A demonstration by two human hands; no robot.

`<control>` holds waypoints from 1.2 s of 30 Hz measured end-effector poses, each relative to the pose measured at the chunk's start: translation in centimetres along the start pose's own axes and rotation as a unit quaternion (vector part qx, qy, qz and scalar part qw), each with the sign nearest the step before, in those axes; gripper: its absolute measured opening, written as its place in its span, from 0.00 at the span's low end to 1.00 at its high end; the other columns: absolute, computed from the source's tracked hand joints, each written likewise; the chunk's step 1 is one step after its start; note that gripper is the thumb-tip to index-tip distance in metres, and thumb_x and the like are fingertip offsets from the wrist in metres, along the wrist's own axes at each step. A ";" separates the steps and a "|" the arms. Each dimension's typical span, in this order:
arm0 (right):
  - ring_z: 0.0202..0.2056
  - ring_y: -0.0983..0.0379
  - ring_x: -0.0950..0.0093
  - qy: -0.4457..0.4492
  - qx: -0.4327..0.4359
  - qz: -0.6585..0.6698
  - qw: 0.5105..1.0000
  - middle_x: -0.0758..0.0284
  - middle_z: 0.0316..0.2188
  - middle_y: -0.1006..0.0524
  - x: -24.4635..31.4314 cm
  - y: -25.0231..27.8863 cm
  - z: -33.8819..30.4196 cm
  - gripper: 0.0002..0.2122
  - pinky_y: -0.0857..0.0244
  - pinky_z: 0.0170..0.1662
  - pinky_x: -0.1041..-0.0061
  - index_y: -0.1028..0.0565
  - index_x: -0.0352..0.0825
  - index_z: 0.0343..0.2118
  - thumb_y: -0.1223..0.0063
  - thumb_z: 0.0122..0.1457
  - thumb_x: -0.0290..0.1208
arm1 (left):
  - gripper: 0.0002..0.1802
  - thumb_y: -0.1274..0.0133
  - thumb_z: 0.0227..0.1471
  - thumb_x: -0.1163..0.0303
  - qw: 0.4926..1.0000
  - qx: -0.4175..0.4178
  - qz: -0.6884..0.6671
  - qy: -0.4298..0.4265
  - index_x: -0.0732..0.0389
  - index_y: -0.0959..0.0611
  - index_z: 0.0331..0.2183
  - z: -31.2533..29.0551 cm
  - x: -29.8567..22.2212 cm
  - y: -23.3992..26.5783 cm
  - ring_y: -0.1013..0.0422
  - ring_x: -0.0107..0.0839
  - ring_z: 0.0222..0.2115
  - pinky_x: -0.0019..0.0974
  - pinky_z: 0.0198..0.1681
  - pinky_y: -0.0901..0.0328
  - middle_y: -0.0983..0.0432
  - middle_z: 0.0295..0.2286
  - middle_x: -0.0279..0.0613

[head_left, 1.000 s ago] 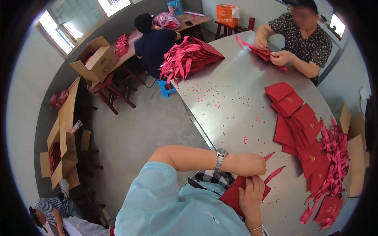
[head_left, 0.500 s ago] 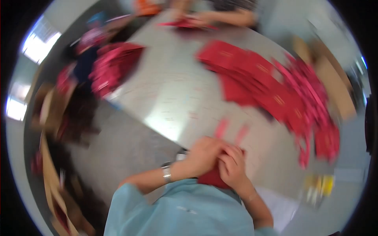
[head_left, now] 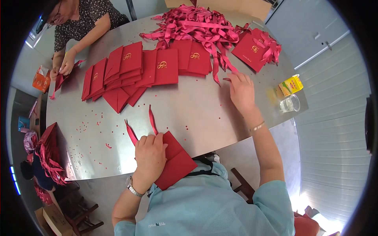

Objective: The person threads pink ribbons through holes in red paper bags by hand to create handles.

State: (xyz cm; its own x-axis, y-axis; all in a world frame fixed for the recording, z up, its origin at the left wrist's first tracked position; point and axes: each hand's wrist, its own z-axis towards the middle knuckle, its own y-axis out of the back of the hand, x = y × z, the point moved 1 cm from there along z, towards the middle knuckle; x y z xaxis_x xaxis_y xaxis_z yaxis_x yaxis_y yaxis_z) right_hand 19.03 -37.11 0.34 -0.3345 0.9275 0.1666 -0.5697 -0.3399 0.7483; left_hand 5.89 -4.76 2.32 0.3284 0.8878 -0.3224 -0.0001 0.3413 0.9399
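Observation:
My left hand [head_left: 150,159] grips a small red paper bag [head_left: 176,164] by its upper edge, against my body at the table's front edge. Two loose ends of pink-red ribbon [head_left: 152,121] stick out past the fingers, away from me. Stretched out over the table, my right hand [head_left: 242,94] has its fingertips closed on the end of a ribbon [head_left: 225,61]. That ribbon trails from a big tangled heap of ribbons [head_left: 197,23] at the back. Its exact hold is partly covered by the fingers.
Flat red bags [head_left: 157,69] lie in overlapping stacks mid-table; more with ribbons [head_left: 254,51] lie at the back right. A yellow drink carton [head_left: 290,85] and a clear cup [head_left: 290,103] stand at the right edge. Across the table, a person [head_left: 84,31] handles another red bag.
The view has swung to the right. My right hand has left the bag and reached out to the ribbons, while my left hand keeps hold of the bag.

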 end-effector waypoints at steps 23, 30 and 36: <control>0.29 0.24 0.69 -0.022 0.259 0.467 0.845 0.62 0.29 0.23 18.5 1.3 -2.8 0.05 0.31 0.32 0.75 0.24 0.32 0.35 0.44 0.56 0.23 | 0.17 0.56 0.46 0.90 0.878 -0.191 -0.403 0.172 0.64 0.22 0.37 -5.7 10.0 2.4 0.28 0.32 0.38 0.31 0.43 0.34 0.25 0.35 0.40; 0.27 0.26 0.64 0.093 0.276 0.352 0.890 0.64 0.27 0.23 21.0 -0.1 -5.4 0.03 0.31 0.29 0.69 0.25 0.35 0.30 0.43 0.52 0.25 | 0.16 0.49 0.43 0.86 0.945 -0.240 -0.223 0.020 0.65 0.21 0.37 -5.3 4.6 2.7 0.28 0.41 0.39 0.39 0.40 0.32 0.25 0.38 0.46; 0.28 0.26 0.64 0.112 0.289 0.371 0.876 0.64 0.27 0.23 20.7 0.4 -5.4 0.04 0.32 0.29 0.69 0.25 0.34 0.31 0.44 0.52 0.24 | 0.23 0.38 0.40 0.74 0.993 -0.096 -0.053 0.040 0.62 0.22 0.43 0.9 4.8 0.1 0.34 0.44 0.40 0.45 0.41 0.40 0.29 0.37 0.45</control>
State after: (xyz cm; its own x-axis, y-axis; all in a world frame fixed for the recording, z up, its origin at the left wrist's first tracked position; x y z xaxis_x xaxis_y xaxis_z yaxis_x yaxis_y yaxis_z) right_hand 7.80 -18.94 0.64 -0.6273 0.4098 0.6622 0.3188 -0.6407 0.6985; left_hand 8.34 -0.78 0.94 0.2594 0.8632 -0.4331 -0.1527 0.4794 0.8642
